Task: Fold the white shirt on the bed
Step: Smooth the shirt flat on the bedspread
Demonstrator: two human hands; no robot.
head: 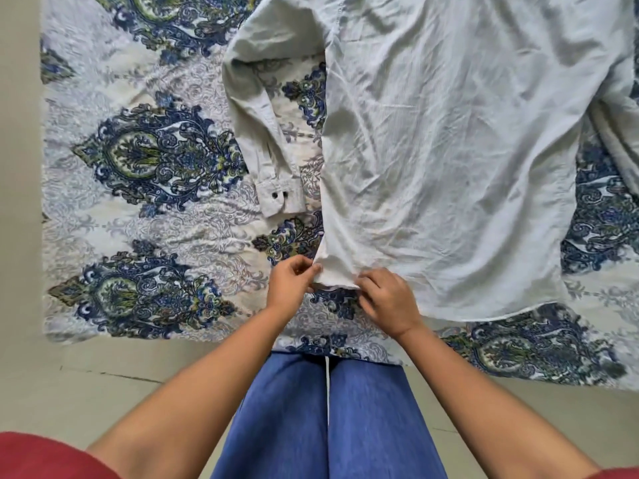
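Closely curled fingers (367,282) on white shirt (449,150)

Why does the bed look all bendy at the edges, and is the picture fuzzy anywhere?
Head view: the wide-angle lens bows the bed edges, so straight lines curve near the corners; light is soft and even, no glare, only faint shadows in the white shirt creases; the left hand and right hand pinching its hem look slightly soft.

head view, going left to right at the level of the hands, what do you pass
patterned bedsheet → left hand → shirt hem corner, pinched from both sides → right hand → rest of the white shirt
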